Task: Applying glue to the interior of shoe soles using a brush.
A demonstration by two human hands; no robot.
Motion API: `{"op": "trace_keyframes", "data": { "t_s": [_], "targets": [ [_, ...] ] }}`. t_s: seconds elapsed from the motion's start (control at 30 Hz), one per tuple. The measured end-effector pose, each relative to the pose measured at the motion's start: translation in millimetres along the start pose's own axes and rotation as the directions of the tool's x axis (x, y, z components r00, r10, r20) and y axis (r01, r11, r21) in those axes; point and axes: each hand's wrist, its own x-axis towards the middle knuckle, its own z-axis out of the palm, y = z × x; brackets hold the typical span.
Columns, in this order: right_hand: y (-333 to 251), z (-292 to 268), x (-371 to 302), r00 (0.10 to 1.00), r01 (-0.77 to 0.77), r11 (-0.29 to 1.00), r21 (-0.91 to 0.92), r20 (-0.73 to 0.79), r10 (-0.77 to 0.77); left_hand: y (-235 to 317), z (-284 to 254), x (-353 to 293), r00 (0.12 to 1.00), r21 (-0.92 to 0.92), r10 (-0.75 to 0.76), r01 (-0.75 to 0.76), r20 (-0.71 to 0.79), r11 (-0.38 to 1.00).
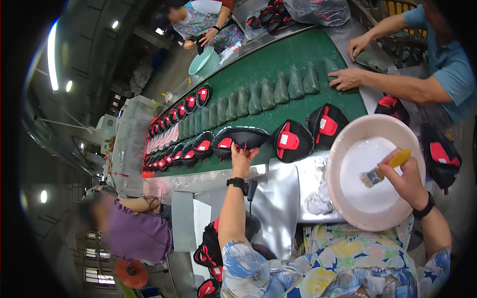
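My left hand (242,158) reaches forward and grips the near edge of a black and red shoe upper (243,136) lying on the green conveyor belt (278,64). My right hand (406,178) holds a yellow-handled brush (383,169) with its bristles down in the white glue of a pale pink basin (348,208). The basin rests on the metal bench by my lap. More black and red uppers (293,141) lie on the belt right of the held one.
A row of green shoe lasts (268,94) runs along the belt's far side. A person in a blue shirt (447,64) at the right has hands on lasts. Another person in purple (134,233) sits at the left, one more at the far end.
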Motion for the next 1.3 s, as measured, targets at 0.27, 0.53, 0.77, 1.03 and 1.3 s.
{"op": "trace_keyframes", "data": {
  "t_s": [0.27,0.53,0.77,1.03,1.3],
  "targets": [
    [22.9,-1.7,18.3,0.973,-0.197,0.97,-0.139,0.096,0.211,-10.7,-45.5,75.3,0.683,0.928,0.641,0.163,-0.351,0.334],
    [32.2,38.4,48.5,0.934,-0.156,0.95,-0.271,0.273,0.231,-70.5,64.6,68.0,0.976,0.992,-0.176,0.125,-0.125,-0.012],
    [57.4,13.3,27.9,0.961,-0.201,0.938,-0.281,0.131,0.245,15.7,150.6,-52.0,0.818,0.863,0.391,-0.495,0.422,0.104],
    [64.6,41.3,-7.2,0.74,0.17,0.918,-0.359,0.662,0.122,-3.6,130.6,-152.5,0.795,0.756,-0.189,-0.432,0.577,0.492],
    [36.0,-34.8,2.8,0.945,0.186,0.881,-0.435,0.324,-0.04,30.1,153.7,-99.5,0.901,0.905,-0.216,-0.307,0.376,0.295]
  ]
}}
